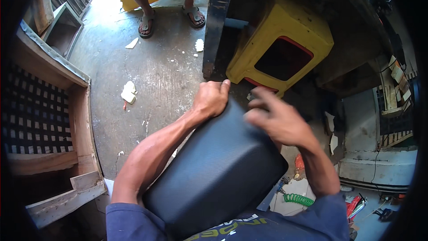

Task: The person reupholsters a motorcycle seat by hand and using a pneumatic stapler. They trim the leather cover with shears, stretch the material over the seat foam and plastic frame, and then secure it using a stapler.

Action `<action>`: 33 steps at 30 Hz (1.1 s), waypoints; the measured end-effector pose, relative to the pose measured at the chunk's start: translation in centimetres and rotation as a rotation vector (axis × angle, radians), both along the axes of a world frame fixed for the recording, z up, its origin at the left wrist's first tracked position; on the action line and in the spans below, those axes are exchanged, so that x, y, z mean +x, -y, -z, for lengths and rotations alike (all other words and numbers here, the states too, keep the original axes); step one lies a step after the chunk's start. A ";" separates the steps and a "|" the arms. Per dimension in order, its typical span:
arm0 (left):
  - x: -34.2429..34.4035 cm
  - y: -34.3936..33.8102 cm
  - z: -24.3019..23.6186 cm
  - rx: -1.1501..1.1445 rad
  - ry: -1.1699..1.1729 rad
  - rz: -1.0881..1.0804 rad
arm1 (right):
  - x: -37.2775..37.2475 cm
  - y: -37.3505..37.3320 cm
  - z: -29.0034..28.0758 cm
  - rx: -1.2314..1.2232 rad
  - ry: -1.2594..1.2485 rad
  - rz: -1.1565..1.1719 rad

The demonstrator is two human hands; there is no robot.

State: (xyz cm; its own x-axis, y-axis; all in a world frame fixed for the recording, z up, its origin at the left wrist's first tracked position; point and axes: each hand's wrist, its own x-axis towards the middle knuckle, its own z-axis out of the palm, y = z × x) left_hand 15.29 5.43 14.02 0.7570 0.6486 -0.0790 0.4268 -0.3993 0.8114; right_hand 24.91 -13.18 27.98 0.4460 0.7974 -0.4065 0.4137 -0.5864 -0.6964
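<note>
Dark blue shirt [138,218] cloth fills the bottom of my feed, with pale and yellow-green print at its middle. Just above it, reaching from the lower middle to the centre of the frame, lies the black padded piece [214,165], a long block with rounded corners and a fine-ribbed cover, tilted so that its narrower end points to the upper right. I see the left hand [211,99] near the centre, its fingers curled tight on that far end, thumb along the edge. The right hand [283,120], to the right of it and well apart, is blurred; its fingers look spread and slightly bent above the pad's right edge, and I cannot tell whether they touch it.

A yellow stool [263,27] lies tipped over at the upper right, beside a dark post [218,22]. At the top, another person's sandalled feet [195,17] rest on the grey floor [165,71], where pale scraps [129,93] are strewn. On the left I have a wooden frame [82,120] with black webbing [38,116]; at the lower right, a green coiled hose [298,199] lies near the right forearm.
</note>
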 end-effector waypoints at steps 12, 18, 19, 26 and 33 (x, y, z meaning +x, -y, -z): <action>-5.0 -2.9 2.5 -0.210 -0.119 -0.033 | -1.1 -12.4 12.5 -0.164 -0.207 -0.536; -9.9 -1.1 -5.5 -0.543 -0.561 0.240 | 1.9 -12.9 14.8 -0.308 0.043 -0.348; -10.0 -0.3 -6.6 -0.573 -0.515 0.287 | 1.9 -13.0 14.8 -0.292 0.049 -0.330; -6.2 2.1 -6.5 -0.600 -0.610 0.299 | 2.2 -12.7 16.4 -0.242 0.047 -0.293; -4.6 0.8 -3.9 -0.567 -0.581 0.336 | 3.2 -12.7 15.8 -0.209 0.013 -0.288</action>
State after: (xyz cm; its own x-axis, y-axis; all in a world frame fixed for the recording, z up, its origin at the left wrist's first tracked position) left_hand 10.67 4.59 17.95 0.6403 0.1448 -0.7544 0.7667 -0.1803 0.6161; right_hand 28.15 -0.47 12.23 0.2213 0.7914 -0.5699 0.5904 -0.5738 -0.5676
